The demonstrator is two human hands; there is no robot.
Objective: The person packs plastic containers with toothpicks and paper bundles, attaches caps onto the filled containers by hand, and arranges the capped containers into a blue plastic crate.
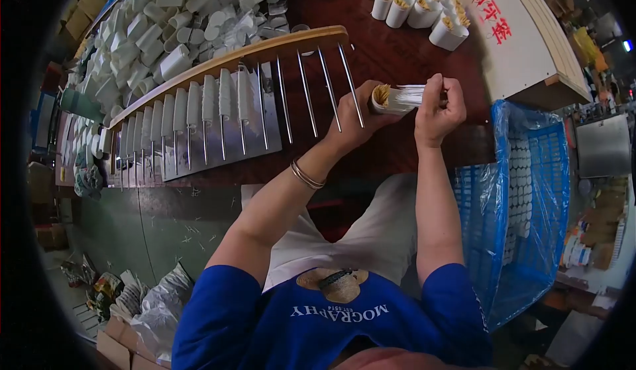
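Both hands on one white toothpick tub [385, 105]

It is held up near the table's front edge, tipped sideways, the toothpick tips showing at its left end. The left hand [356, 113], bangles [308, 178] at the wrist, is curled round that end. The right hand [440, 110] has its fingers bent and pinched together on a pale, streaky piece [408, 96] at the other end; I can't tell whether that is wrapping or the tub's own wall. Close by on the left, a wooden bar [291, 43] carries a row of metal rods [307, 92], several wearing white sleeves [175, 108] and the nearest ones bare. Farther back on the dark red table [331, 5], toothpick-filled tubs [397, 13] stand grouped beside a pale box [523, 58] lettered in red. White containers [175, 58] lie heaped at the far left, and a plastic-lined blue crate [554, 191] sits by the person's right arm
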